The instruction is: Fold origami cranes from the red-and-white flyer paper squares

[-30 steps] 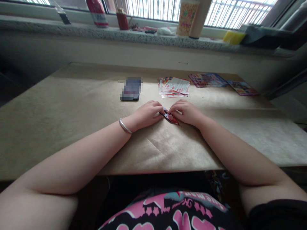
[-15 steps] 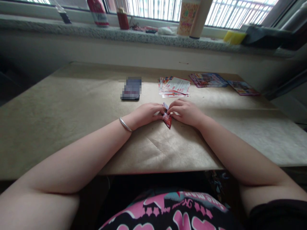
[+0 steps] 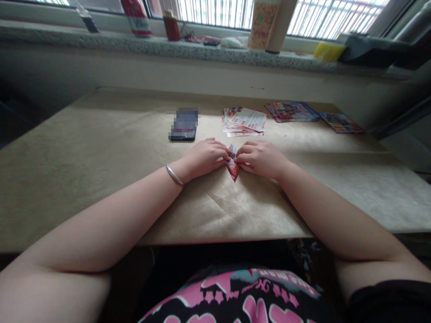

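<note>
A small folded piece of printed paper (image 3: 233, 170), mostly red with pointed ends, lies on the table between my hands. My left hand (image 3: 209, 154), with a silver bangle at the wrist, pinches its left side. From the right, my right hand (image 3: 259, 157) grips the opposite edge with fingertips and thumb. The fingers cover the paper's middle, so its exact folds are hard to make out. Just beyond the hands is a loose stack of red-and-white printed sheets (image 3: 245, 121).
A dark phone-like slab (image 3: 184, 125), partly pixelated, lies beyond my left hand. Colourful printed leaflets (image 3: 292, 112) and another small pile (image 3: 341, 123) are at the back right. Bottles, a cup (image 3: 263, 24) and a yellow item (image 3: 329, 52) line the windowsill (image 3: 134, 47).
The folded paper has turned slightly, its near point shifting left, and shows a bit wider. My left hand's fingers have lifted and straightened a little; the right hand has barely moved.
</note>
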Tool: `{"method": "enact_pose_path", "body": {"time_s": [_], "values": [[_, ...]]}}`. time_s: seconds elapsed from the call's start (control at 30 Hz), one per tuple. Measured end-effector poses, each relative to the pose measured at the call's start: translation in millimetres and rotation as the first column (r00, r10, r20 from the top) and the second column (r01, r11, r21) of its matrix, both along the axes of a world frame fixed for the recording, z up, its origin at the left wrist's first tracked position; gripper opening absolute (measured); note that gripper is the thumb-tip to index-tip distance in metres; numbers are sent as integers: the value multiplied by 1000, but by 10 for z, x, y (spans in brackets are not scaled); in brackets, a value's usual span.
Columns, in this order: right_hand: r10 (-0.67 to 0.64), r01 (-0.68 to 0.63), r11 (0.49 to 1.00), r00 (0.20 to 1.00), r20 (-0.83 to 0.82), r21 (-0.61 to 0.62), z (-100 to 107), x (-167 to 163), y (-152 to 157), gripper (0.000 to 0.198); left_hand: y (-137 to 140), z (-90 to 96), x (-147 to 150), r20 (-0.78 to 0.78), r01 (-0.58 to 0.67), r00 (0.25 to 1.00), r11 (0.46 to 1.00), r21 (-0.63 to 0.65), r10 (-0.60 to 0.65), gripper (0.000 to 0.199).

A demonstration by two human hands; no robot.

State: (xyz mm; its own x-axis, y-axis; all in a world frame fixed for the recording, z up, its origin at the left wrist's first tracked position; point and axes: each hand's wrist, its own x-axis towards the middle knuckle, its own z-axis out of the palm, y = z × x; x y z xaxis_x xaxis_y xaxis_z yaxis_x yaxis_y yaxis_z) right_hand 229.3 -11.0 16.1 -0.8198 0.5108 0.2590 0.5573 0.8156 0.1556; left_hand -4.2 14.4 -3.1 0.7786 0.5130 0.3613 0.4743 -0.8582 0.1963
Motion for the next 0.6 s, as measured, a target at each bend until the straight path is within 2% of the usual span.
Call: {"method": "enact_pose_path", "body": {"time_s": [0.2, 0.33, 0.43, 0.6], "values": [[-31, 31, 999, 1000, 3, -11, 30, -54, -41, 20, -18, 6, 19, -44, -49, 998, 998, -25, 48, 16], [-138, 108, 983, 970, -202, -149, -61, -53, 14, 12, -68, 28, 22, -24, -50, 998, 999, -17, 50, 19], [-171, 83, 961, 928, -331, -263, -133, -47, 68, 11, -134, 58, 31, -24, -84, 996, 996, 12, 84, 19], [-198, 52, 940, 888, -415, -337, -190, -43, 99, 10, -180, 76, 55, -62, -128, 989, 988, 85, 134, 20]]}}
